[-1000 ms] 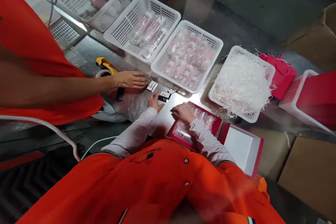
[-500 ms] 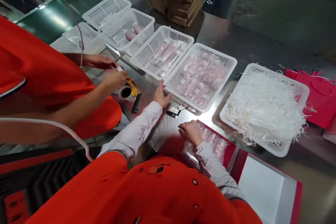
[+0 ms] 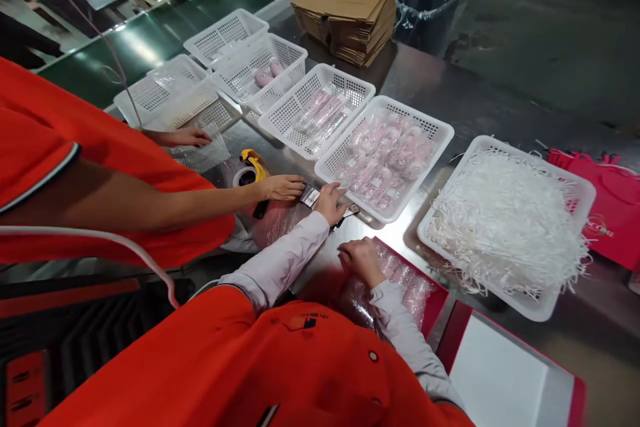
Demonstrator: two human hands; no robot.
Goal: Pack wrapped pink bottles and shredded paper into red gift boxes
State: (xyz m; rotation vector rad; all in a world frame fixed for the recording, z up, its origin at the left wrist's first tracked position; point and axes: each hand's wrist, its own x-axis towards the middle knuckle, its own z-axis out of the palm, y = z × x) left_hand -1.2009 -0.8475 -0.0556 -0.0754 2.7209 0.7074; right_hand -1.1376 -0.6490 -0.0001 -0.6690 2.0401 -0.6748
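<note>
Worktop [image 3: 430, 88] gleams, green surface [image 3: 170, 28] beyond; left hand [image 3: 330, 203] partly covers cards [image 3: 352, 210], right hand [image 3: 364, 260] curls over red box [image 3: 439, 300], both grips unclear.

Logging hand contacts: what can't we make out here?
Head view: left hand covers part of the small black-and-white cards; grip or touch unclear.
Head view: print on those cards is too small to read.
Head view: orange-red shirt and pale grey right sleeve hide part of the red box of bubble-wrapped items.
Head view: bottom edge cuts off the open white-lined red container.
</note>
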